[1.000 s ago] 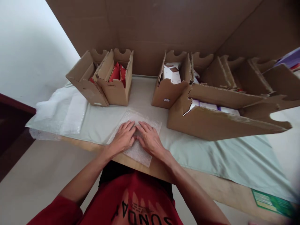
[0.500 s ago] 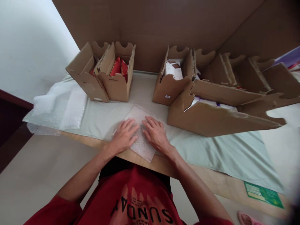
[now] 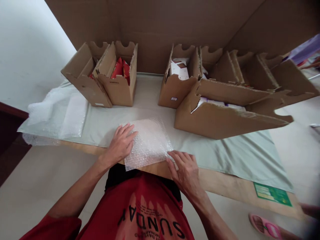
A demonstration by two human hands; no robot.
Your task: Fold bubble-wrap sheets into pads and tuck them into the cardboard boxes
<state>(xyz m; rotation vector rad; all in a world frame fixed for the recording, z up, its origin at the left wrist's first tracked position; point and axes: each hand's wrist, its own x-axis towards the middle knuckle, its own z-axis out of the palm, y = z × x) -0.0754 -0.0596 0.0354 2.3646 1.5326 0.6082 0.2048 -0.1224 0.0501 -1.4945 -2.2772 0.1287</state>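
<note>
A sheet of bubble wrap (image 3: 148,141) lies on the pale green cloth before me, its near edge over the bare wooden table edge. My left hand (image 3: 121,141) rests on its left side with the fingers stretched out. At its right edge my right hand (image 3: 183,163) pinches the bubble wrap between thumb and fingers. Whether the sheet is one layer or folded, I cannot tell.
More bubble wrap (image 3: 73,116) is piled at the left end of the cloth. Two cardboard bins (image 3: 116,90) stand at the back left, one with red packets (image 3: 121,70). Several cardboard bins (image 3: 232,121) crowd the right. A person's foot in a pink sandal (image 3: 265,226) shows at lower right.
The bubble wrap has turned so its near edge runs along the table edge. My right hand has moved right and down to its edge; my left hand has shifted left.
</note>
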